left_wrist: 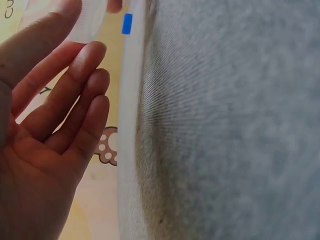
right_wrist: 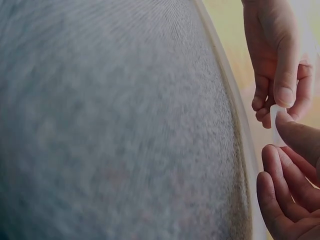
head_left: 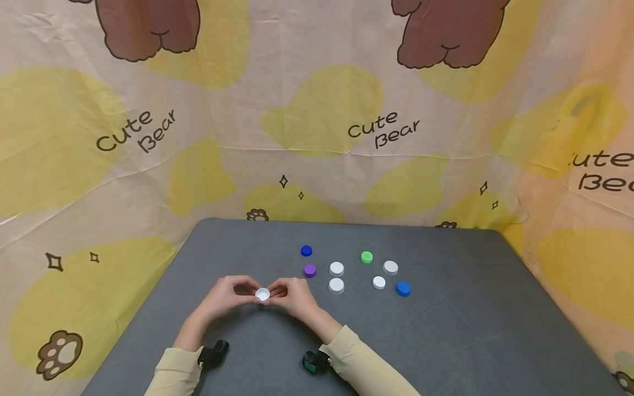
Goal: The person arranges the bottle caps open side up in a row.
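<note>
A white bottle cap (head_left: pixel 262 295) is held just above the grey table, its hollow side facing up toward the head camera. My left hand (head_left: pixel 227 297) pinches it from the left between thumb and fingertips. From the right, my right hand (head_left: pixel 298 299) pinches the same cap. In the left wrist view the ribbed side of the cap (left_wrist: pixel 90 22) shows at the top, and the other fingers of the left hand (left_wrist: pixel 55 125) are loosely bent. The right wrist view shows the cap (right_wrist: pixel 275 125) edge-on between both thumbs; fingers partly cover it.
To the right of my hands lie several loose caps on the grey table (head_left: pixel 446 341): purple (head_left: pixel 310 270), dark blue (head_left: pixel 306 251), green (head_left: pixel 366 257), blue (head_left: pixel 403 289) and several white ones (head_left: pixel 336 286). Behind the table hangs a bear-patterned cloth (head_left: pixel 317 110).
</note>
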`<action>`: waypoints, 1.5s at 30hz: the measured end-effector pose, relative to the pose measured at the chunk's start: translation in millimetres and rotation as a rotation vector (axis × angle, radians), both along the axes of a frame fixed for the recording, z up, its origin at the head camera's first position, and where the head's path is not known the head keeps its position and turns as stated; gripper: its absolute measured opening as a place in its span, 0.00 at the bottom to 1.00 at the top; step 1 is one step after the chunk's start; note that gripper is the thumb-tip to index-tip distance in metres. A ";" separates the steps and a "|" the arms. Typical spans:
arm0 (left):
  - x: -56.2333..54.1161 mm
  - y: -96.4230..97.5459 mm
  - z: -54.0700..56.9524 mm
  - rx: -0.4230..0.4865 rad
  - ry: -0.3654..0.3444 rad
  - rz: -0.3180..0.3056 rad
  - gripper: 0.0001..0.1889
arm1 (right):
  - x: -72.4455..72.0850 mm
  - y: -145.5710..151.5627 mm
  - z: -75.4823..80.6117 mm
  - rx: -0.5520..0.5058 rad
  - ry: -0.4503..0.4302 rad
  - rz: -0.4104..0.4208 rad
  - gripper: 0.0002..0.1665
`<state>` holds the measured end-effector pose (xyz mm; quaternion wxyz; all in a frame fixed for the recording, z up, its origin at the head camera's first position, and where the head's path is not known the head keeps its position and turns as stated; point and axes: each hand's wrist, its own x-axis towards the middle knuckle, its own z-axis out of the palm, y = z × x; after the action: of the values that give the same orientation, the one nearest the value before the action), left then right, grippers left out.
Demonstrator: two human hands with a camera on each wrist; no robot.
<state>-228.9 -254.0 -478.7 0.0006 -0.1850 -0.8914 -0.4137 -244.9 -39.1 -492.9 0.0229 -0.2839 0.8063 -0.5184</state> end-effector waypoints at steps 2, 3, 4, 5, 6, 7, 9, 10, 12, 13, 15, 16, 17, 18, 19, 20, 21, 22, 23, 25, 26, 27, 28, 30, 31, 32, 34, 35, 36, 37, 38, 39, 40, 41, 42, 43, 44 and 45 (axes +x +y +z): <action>0.3 -2.2 0.4 -0.001 -0.007 0.003 0.11 | -0.1 -2.0 -0.5 0.004 -0.003 -0.002 0.14; 0.2 -3.5 -0.1 -0.003 -0.005 0.000 0.11 | -0.1 -3.0 -0.9 0.007 -0.001 -0.004 0.14; 0.2 -4.9 -0.2 -0.003 -0.008 -0.002 0.11 | 0.0 -3.8 -1.3 0.012 0.004 -0.007 0.13; 0.1 -6.3 -0.4 -0.004 -0.010 -0.003 0.11 | 0.2 -4.6 -1.7 0.016 0.012 -0.008 0.13; 0.1 -7.6 -0.6 -0.003 -0.013 -0.007 0.11 | 0.5 -5.4 -1.9 0.020 0.016 -0.010 0.13; -0.1 -8.8 -1.1 -0.001 -0.017 -0.012 0.11 | 0.8 -6.1 -2.3 0.025 0.017 -0.015 0.13; -0.4 -11.0 -2.1 0.001 -0.023 -0.021 0.12 | 1.4 -7.6 -3.1 0.035 0.015 -0.024 0.13; -0.4 -12.0 -2.4 0.004 -0.031 -0.024 0.12 | 1.8 -8.3 -3.5 0.041 0.017 -0.027 0.13; -0.8 -14.0 -3.6 0.004 -0.038 -0.035 0.12 | 2.3 -10.1 -4.0 0.043 0.005 -0.032 0.12; -1.0 -15.0 -4.3 0.001 -0.043 -0.038 0.12 | 2.2 -11.1 -4.5 0.048 0.006 -0.034 0.12; -1.6 -17.0 -5.5 0.001 -0.052 -0.046 0.12 | 3.0 -12.4 -4.5 0.048 0.004 -0.032 0.12; -1.5 -18.1 -5.8 -0.002 -0.059 -0.048 0.12 | 3.4 -13.3 -4.7 0.047 0.004 -0.031 0.12; -1.3 -19.1 -6.1 -0.006 -0.066 -0.050 0.12 | 3.8 -14.1 -4.6 0.046 -0.003 -0.030 0.11; -1.2 -19.9 -6.3 -0.010 -0.072 -0.051 0.12 | 4.3 -14.9 -4.7 0.043 -0.001 -0.029 0.11; -0.9 -20.5 -6.4 -0.015 -0.077 -0.053 0.12 | 4.7 -15.5 -4.7 0.045 -0.007 -0.029 0.11; -0.7 -21.0 -6.2 -0.015 -0.084 -0.056 0.12 | 5.3 -15.9 -4.3 0.045 -0.017 -0.029 0.11; -0.6 -21.4 -6.1 -0.017 -0.090 -0.058 0.12 | 5.5 -16.5 -4.2 0.047 -0.020 -0.030 0.11; -0.3 -21.7 -5.8 -0.016 -0.094 -0.060 0.12 | 5.7 -17.2 -4.1 0.049 -0.024 -0.034 0.11; -0.2 -22.0 -5.6 -0.013 -0.097 -0.064 0.12 | 5.7 -17.8 -3.8 0.055 -0.028 -0.037 0.11; 0.1 -22.8 -5.2 -0.004 -0.105 -0.071 0.13 | 5.7 -19.1 -3.3 0.067 -0.028 -0.044 0.11; 0.2 -23.3 -5.1 0.001 -0.108 -0.074 0.13 | 5.8 -19.6 -3.2 0.074 -0.023 -0.048 0.11; 0.3 -23.8 -5.2 0.004 -0.109 -0.077 0.13 | 5.9 -20.2 -3.1 0.079 -0.016 -0.051 0.11; 0.4 -24.4 -5.2 0.008 -0.111 -0.079 0.13 | 6.0 -20.7 -3.0 0.086 -0.016 -0.055 0.11; 0.7 -25.6 -5.5 0.012 -0.110 -0.082 0.13 | 6.1 -21.8 -2.8 0.094 -0.009 -0.056 0.11; 0.9 -26.2 -5.7 0.014 -0.109 -0.083 0.13 | 6.4 -22.4 -2.7 0.097 -0.007 -0.056 0.11; 1.1 -26.8 -5.7 0.018 -0.109 -0.085 0.13 | 6.6 -22.9 -2.7 0.099 -0.007 -0.057 0.11; 1.7 -27.9 -5.6 0.025 -0.110 -0.088 0.13 | 7.1 -24.0 -2.5 0.103 -0.006 -0.057 0.11; 2.0 -28.4 -5.5 0.026 -0.109 -0.088 0.13 | 7.4 -24.4 -2.4 0.106 -0.002 -0.057 0.11; 2.4 -28.8 -5.4 0.026 -0.110 -0.088 0.13 | 7.7 -24.8 -2.4 0.112 0.000 -0.059 0.11; 2.7 -29.3 -5.3 0.028 -0.113 -0.088 0.13 | 7.9 -25.1 -2.3 0.116 0.004 -0.060 0.10; 3.0 -29.7 -5.3 0.029 -0.114 -0.087 0.13 | 8.2 -25.4 -2.4 0.122 0.009 -0.060 0.10; 3.2 -30.2 -5.4 0.028 -0.115 -0.087 0.14 | 8.3 -25.8 -2.4 0.129 0.012 -0.060 0.10; 3.4 -30.7 -5.7 0.027 -0.115 -0.087 0.14 | 8.4 -26.1 -2.4 0.136 0.017 -0.061 0.10; 3.4 -31.3 -6.1 0.026 -0.115 -0.087 0.14 | 8.5 -26.5 -2.4 0.142 0.019 -0.060 0.10; 3.4 -31.9 -6.6 0.024 -0.114 -0.088 0.14 | 8.5 -26.8 -2.4 0.148 0.022 -0.059 0.10; 3.3 -32.6 -7.3 0.024 -0.113 -0.089 0.14 | 8.5 -27.3 -2.3 0.154 0.022 -0.058 0.10; 3.2 -33.3 -7.9 0.024 -0.112 -0.089 0.14 | 8.5 -27.7 -2.3 0.161 0.023 -0.057 0.10; 3.0 -33.9 -8.4 0.025 -0.112 -0.090 0.14 | 8.5 -28.1 -2.1 0.166 0.021 -0.057 0.10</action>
<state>-225.8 -287.9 -487.1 -0.0655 -0.2015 -0.8755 -0.4342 -236.4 -67.2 -495.1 0.0230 -0.2636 0.8545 -0.4471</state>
